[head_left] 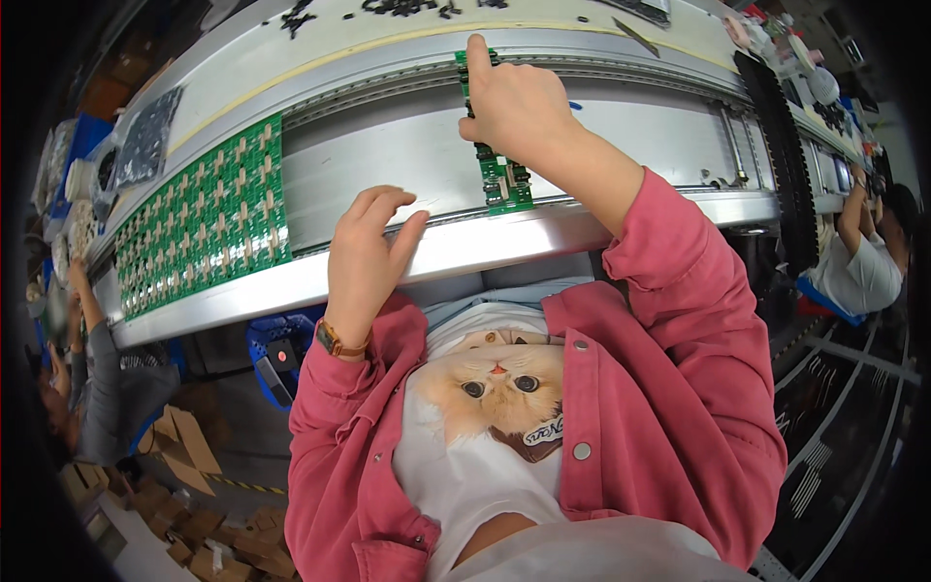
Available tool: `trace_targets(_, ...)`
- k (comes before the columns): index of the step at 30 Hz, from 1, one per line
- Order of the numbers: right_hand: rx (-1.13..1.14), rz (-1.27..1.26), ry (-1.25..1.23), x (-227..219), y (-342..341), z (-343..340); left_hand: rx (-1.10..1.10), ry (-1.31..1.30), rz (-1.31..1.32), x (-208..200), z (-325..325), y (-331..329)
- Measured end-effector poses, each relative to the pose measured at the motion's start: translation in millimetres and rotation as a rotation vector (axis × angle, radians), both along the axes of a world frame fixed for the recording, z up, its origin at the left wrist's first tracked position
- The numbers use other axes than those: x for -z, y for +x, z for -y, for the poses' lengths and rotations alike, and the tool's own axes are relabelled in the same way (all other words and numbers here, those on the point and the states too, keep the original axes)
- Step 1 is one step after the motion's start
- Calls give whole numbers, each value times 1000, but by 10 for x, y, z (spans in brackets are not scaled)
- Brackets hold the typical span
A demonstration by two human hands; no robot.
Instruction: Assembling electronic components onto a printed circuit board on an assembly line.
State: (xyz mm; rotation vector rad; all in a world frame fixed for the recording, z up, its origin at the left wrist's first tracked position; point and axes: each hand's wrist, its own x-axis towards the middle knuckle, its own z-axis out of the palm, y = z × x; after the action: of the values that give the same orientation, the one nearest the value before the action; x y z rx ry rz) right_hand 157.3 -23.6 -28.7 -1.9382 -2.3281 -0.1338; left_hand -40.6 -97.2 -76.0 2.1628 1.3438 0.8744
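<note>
A narrow green circuit board with black and pale parts lies across the two metal rails of a conveyor. My right hand is over its far half, hiding much of it. The index finger stretches to the board's far end, the thumb touches its left edge, and the other fingers are curled. My left hand hovers by the near rail, left of the board. Its fingers are loosely bent, the thumb stands apart, and nothing is in it. Farther left, several green boards with pale connectors sit side by side on the rails.
Beyond the far rail, small black parts are scattered on a white bench. Tweezers lie to their right. A dark plastic bag rests at the far left. Black ridged strips cross the conveyor at right. Other people work at both sides.
</note>
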Motion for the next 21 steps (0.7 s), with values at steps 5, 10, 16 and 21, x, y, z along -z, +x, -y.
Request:
trace_targets(5,134,50,137,-351,1072,7,-24,4,-9,-119,-4,404)
trace_targets(10,562,146,24,-714,2800,18,-47,38,-65,-188,10,847)
trace_targets(16,1042,-40,-50,-857,5428,436,-36,65,-77,-287,-5,1532)
trace_targets(21,1244,-35,-166,-660,6571,672,-74,72,-119,-241,27,1934)
